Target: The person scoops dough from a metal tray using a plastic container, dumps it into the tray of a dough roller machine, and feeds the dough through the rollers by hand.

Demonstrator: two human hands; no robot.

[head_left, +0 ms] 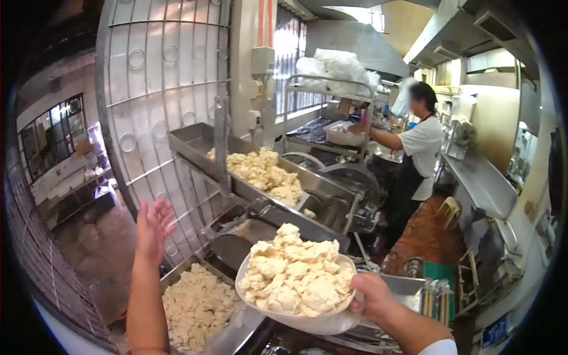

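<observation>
A white tub (322,324) is in the lower middle of the view, in front of the metal trough and beside the lower tray; pale, lumpy dough (299,269) fills it and rises in a heap above the rim; whether the bottom of the tub touches something below, I cannot tell.

With the tub as centre of the clock, the right hand (376,299) is at three o'clock; it is clamped on the tub's edge, thumb at the rim; the left hand (155,228) is raised at ten o'clock, its fingers extended, with nothing in it that can be seen, in front of the barred gate (163,77).

Between eight and nine o'clock is the lower tray (235,338), holding crumbly dough (198,305); between eleven and twelve o'clock is the metal trough (192,137), slanting down to the right, with a pile of lumpy dough (266,174) inside.

Farther away, near twelve o'clock, a wheeled-looking rack (288,112) bears plastic bags (340,68); at one o'clock stands another person (423,139), in white shirt and dark apron, one arm extended to a pale container (343,136) on the rack; at two o'clock runs a metal counter (482,183).
</observation>
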